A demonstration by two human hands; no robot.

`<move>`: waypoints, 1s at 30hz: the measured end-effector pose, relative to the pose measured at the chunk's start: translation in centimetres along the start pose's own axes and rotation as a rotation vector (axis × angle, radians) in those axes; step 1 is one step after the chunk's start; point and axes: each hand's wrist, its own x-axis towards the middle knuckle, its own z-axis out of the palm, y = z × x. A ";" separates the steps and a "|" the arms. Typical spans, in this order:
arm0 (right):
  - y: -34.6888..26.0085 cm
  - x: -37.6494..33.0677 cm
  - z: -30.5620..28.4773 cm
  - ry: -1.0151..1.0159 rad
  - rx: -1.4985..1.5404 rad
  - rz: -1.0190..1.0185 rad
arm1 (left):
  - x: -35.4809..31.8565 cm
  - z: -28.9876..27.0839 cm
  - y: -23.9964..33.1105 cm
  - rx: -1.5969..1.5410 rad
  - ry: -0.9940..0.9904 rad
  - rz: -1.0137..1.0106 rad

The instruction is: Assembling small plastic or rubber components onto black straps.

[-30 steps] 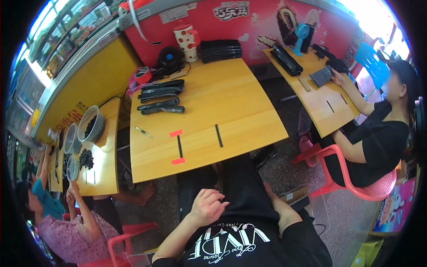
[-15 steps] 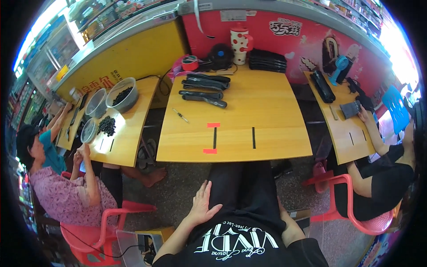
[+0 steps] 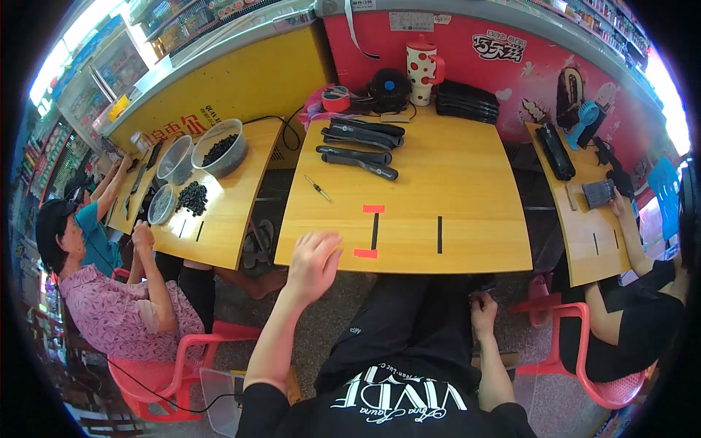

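Note:
My left hand (image 3: 315, 264) is raised at the near left edge of the wooden table (image 3: 475, 182), fingers loosely bent and apart, with nothing visible in them. Low beside my right thigh is my right hand (image 3: 483, 315), its fingers curled in; what they hold, if anything, is hidden. To the right of my left hand, red tape pieces (image 3: 374, 209) mark both ends of a black line (image 3: 375, 232); a second black line (image 3: 439, 235) runs further right. Farther in lie a thin pen-like tool (image 3: 318, 187) and bundles of long black strips (image 3: 358, 160).
A spotted tumbler (image 3: 422, 73), a black stack (image 3: 467, 101) and a red tape roll (image 3: 336, 99) stand at the back. On the left table, plastic bowls (image 3: 175, 160) sit by small black pieces (image 3: 192, 198). People sit on red chairs (image 3: 577, 321) at both sides.
My left hand has risen from my left thigh to the table's near edge. My right hand, hidden before, now shows beside my right thigh. The whole view has shifted slightly.

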 end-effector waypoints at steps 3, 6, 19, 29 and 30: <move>-3.7 -0.1 0.1 0.023 -0.014 -0.144 | 5.3 3.5 -2.3 0.021 -0.010 0.045; -6.6 -0.1 -0.1 -0.004 -0.041 -0.262 | 9.7 6.7 -3.6 0.144 -0.049 0.064; -13.2 0.9 0.7 -0.190 -0.069 -0.657 | 16.3 13.7 -6.2 0.463 -0.231 0.233; -17.8 3.8 1.4 -0.191 0.094 -0.761 | 20.2 10.0 -5.9 0.202 -0.035 0.410; -19.0 4.8 1.1 -0.192 0.111 -0.726 | 20.5 9.0 -5.7 0.149 -0.010 0.405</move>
